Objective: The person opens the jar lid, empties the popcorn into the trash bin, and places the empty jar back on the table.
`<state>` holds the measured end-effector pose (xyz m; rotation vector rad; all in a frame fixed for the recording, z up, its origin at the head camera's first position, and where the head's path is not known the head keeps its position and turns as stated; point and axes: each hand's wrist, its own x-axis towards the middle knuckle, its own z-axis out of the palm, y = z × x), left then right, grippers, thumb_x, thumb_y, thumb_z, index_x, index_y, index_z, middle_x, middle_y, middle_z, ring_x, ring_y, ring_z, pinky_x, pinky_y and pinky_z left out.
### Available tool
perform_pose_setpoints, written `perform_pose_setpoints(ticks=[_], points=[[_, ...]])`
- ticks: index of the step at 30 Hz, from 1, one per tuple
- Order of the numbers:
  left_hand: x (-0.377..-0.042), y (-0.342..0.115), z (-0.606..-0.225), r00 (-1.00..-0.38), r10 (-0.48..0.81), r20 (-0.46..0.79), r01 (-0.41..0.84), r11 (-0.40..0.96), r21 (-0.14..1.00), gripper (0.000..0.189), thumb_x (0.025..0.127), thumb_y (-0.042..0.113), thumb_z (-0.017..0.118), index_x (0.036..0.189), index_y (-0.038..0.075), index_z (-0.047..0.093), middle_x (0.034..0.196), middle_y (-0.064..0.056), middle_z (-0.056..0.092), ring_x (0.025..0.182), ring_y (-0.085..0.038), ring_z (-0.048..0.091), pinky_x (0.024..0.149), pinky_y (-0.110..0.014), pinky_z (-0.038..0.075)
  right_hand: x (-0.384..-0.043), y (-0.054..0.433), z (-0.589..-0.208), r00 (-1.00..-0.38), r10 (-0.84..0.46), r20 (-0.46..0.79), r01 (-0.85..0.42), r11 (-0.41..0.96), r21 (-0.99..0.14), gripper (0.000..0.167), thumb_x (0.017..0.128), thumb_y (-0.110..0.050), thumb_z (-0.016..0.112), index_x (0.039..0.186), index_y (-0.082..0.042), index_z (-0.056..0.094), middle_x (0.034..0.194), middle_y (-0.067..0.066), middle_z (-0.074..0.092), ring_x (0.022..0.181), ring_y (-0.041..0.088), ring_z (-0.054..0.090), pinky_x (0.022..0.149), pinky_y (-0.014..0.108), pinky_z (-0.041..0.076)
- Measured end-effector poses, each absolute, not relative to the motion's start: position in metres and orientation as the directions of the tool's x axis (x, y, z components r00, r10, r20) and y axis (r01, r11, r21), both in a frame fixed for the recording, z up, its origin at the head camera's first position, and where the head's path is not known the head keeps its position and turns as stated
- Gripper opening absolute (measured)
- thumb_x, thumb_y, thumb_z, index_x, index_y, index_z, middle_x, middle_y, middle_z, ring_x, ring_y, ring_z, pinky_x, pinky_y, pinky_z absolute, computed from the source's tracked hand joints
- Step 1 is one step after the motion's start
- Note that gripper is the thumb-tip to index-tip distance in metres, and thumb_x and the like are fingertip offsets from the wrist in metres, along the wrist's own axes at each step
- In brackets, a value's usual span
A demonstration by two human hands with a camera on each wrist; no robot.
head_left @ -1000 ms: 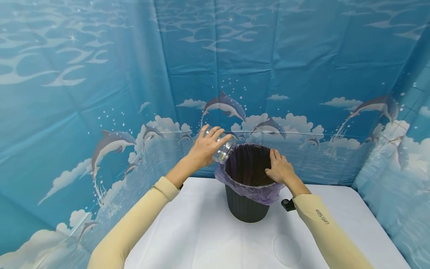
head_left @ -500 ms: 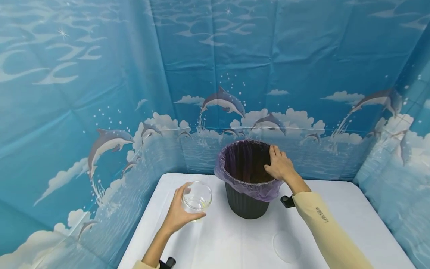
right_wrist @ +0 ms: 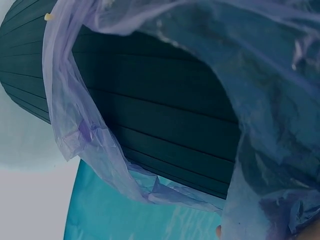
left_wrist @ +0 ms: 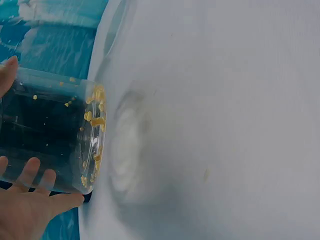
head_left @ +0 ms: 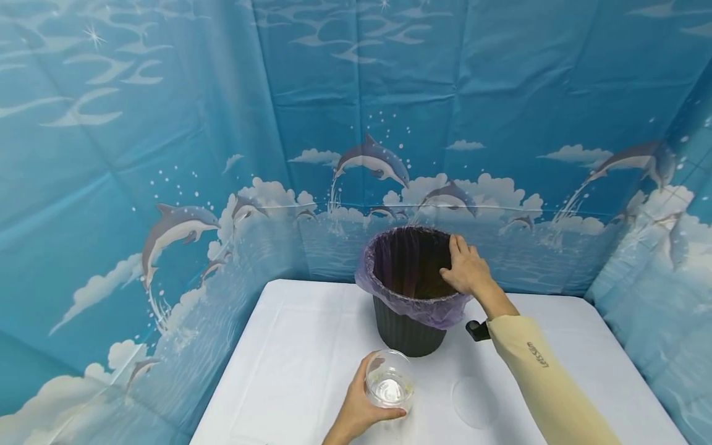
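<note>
My left hand [head_left: 358, 405] grips a clear jar [head_left: 389, 383] upright over the front middle of the white table. In the left wrist view, fingers wrap the jar's wall, and yellow crumbs [left_wrist: 97, 120] cling around its base, which appears just above the tabletop. A black ribbed trash can [head_left: 408, 327] stands farther back, lined with a purple trash bag [head_left: 367, 278] folded over the rim. My right hand [head_left: 467, 269] holds the can's right rim, with the thumb toward the inside. In the right wrist view, the bag [right_wrist: 270, 100] hides nearly all of that hand.
A clear round disc, perhaps a lid, [head_left: 475, 402] lies flat on the white table [head_left: 289, 334], right of the jar. A blue dolphin-print curtain [head_left: 500, 123] encloses the table's back and sides. One yellow crumb [right_wrist: 48, 16] sticks to the bag's outer fold.
My left hand has brought the jar from a tilt at the can's left rim down to the front middle of the table, turning it upright. The right hand stays on the rim.
</note>
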<state>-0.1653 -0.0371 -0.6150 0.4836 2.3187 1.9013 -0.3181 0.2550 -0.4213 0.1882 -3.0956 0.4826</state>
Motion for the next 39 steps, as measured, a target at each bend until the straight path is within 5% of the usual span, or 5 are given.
perform_pose_setpoints(ticks=[14,22,26,31,39], points=[[-0.143,0.001,-0.65,-0.908,0.411,0.076,0.138,0.124,0.983,0.113,0.064,0.022,0.1,0.155,0.04,0.034,0.154,-0.007,0.052,0.14,-0.035,0.051,0.119,-0.043,0.041,-0.31,0.261,-0.427,-0.992,-0.125,0.02,-0.125,0.94,-0.319,0.086,0.103,-0.027,0.053,0.161,0.012,0.004,0.167,0.034,0.006,0.146,0.061,0.022,0.111,0.073,0.034],[-0.136,0.007,-0.647,-0.914,0.405,0.016,0.1,0.186,0.977,0.12,0.065,0.025,0.1,0.156,0.046,0.026,0.158,-0.004,0.047,0.144,-0.033,0.047,0.119,-0.055,0.039,-0.306,0.261,-0.421,-0.991,-0.135,0.013,-0.131,0.938,-0.321,0.085,0.103,-0.026,0.052,0.16,0.012,0.003,0.167,0.035,0.005,0.147,0.061,0.019,0.111,0.074,0.033],[-0.136,-0.003,-0.635,-0.889,0.453,-0.066,0.082,0.299,0.951,0.13,0.065,0.025,0.1,0.164,0.034,0.016,0.166,-0.009,0.035,0.15,-0.039,0.04,0.12,-0.061,0.038,-0.306,0.261,-0.418,-0.99,-0.141,0.011,-0.137,0.936,-0.325,0.085,0.104,-0.027,0.052,0.16,0.012,0.003,0.167,0.035,0.006,0.147,0.061,0.019,0.112,0.074,0.032],[-0.171,-0.048,-0.601,-0.814,0.574,-0.09,0.278,0.521,0.807,0.123,0.068,0.03,0.098,0.163,0.009,0.023,0.168,-0.015,0.033,0.154,-0.038,0.035,0.126,-0.051,0.033,-0.312,0.262,-0.411,-0.989,-0.15,-0.01,-0.139,0.939,-0.315,0.083,0.107,-0.03,0.049,0.16,0.013,0.002,0.167,0.036,0.004,0.147,0.062,0.017,0.113,0.075,0.03],[-0.256,-0.105,-0.498,-0.844,0.536,-0.02,0.388,0.636,0.668,0.087,0.095,0.041,0.074,0.162,0.007,0.031,0.168,-0.015,0.033,0.157,-0.034,0.031,0.128,-0.06,0.023,-0.317,0.264,-0.404,-0.986,-0.158,-0.059,-0.137,0.954,-0.268,0.088,0.108,-0.046,0.045,0.16,0.013,0.004,0.166,0.038,0.002,0.15,0.061,0.012,0.119,0.077,0.019]])
